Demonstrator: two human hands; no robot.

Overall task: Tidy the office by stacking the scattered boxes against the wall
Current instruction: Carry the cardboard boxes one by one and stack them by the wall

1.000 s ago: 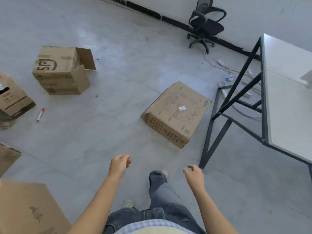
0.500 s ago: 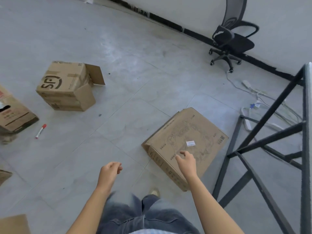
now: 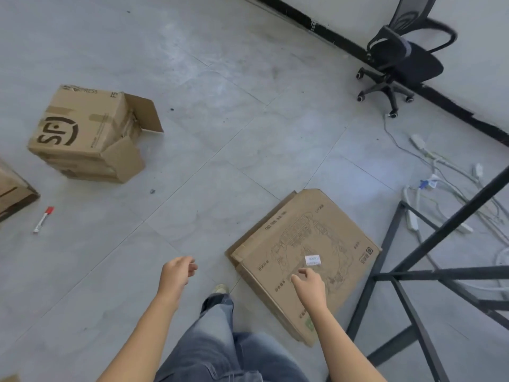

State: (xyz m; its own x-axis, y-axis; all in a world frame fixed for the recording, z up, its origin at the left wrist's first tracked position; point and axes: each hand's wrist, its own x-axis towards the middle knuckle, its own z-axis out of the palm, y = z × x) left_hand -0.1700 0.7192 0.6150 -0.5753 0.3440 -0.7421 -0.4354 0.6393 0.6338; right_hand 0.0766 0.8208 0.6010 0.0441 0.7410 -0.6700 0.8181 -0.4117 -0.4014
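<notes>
My R hand (image 3: 309,285) hangs over the flat box (image 3: 316,235) on the floor (image 3: 220,133) by the desk frame (image 3: 440,273); fingers loosely curled, holding nothing; contact unclear; L hand (image 3: 176,274) likewise, over bare floor; SF box (image 3: 82,133) well apart, flaps open.

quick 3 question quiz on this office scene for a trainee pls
1. True or false: the left hand holds the red-capped white marker.
2. Which hand hovers over the flat brown cardboard box?
3. The black mesh office chair stands: A) beside the white wall; B) on the flat box; C) tipped over.
Key: 1 false, the left hand holds nothing and the marker lies on the grey tiled floor; 2 the right hand; 3 A.
</notes>
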